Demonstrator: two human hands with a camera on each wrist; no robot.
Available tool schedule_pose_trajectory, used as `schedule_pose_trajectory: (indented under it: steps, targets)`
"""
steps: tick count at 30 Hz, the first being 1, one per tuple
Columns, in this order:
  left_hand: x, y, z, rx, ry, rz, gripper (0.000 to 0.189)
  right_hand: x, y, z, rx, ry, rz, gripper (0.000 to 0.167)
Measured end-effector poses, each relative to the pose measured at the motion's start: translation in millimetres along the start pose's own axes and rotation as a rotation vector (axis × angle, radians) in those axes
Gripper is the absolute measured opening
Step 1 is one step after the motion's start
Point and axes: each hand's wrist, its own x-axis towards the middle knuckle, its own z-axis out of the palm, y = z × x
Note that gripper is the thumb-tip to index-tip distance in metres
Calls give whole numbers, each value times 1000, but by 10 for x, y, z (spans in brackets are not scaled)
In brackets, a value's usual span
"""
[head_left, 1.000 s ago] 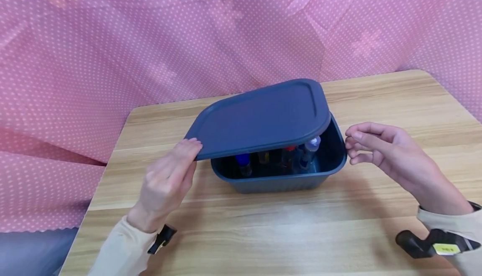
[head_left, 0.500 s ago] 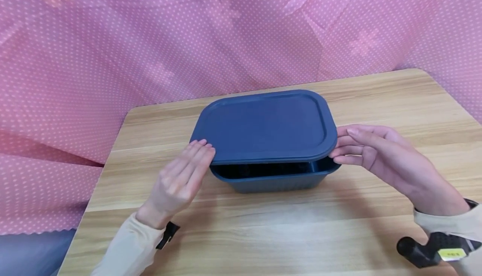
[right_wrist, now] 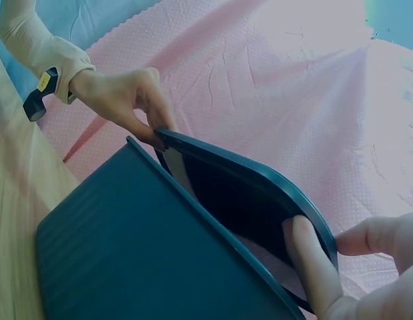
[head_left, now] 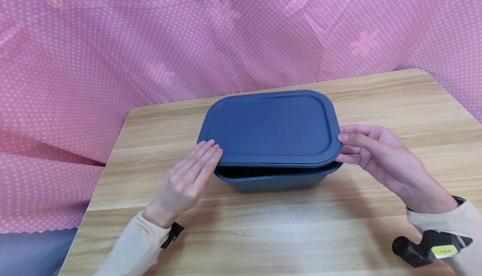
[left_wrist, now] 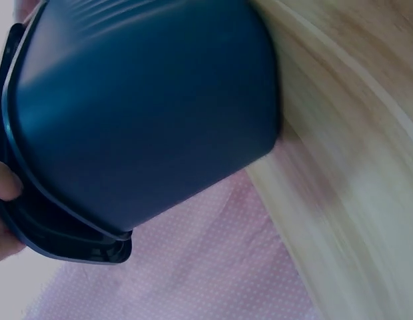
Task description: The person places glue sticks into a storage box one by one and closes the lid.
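A dark blue lid (head_left: 269, 127) lies over a blue storage box (head_left: 280, 184), with a gap along the near side. My left hand (head_left: 186, 180) holds the lid's near left corner, fingers on top and thumb beneath. At the right edge my right hand (head_left: 388, 159) pinches the lid between thumb and fingers. The right wrist view shows the lid (right_wrist: 286, 190) raised off the box rim, with a right-hand finger (right_wrist: 310, 257) on its underside. What is inside the box is hidden now.
The box stands on a wood-grain table (head_left: 286, 234). A pink dotted cloth (head_left: 226, 29) hangs behind the table and down its left side. Black cameras (head_left: 425, 246) are strapped to the wrists.
The lid has come down from a steep tilt and shifted right, covering the bottles seen inside earlier. My right hand has moved left and taken hold of its right edge.
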Motion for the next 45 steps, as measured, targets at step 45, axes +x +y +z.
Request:
schedule_pose_trajectory:
  steps: [45]
  targets:
    - [-177,-233,46,-1494,57,-1571,15,34,-40,-165,-402,170,-26,19]
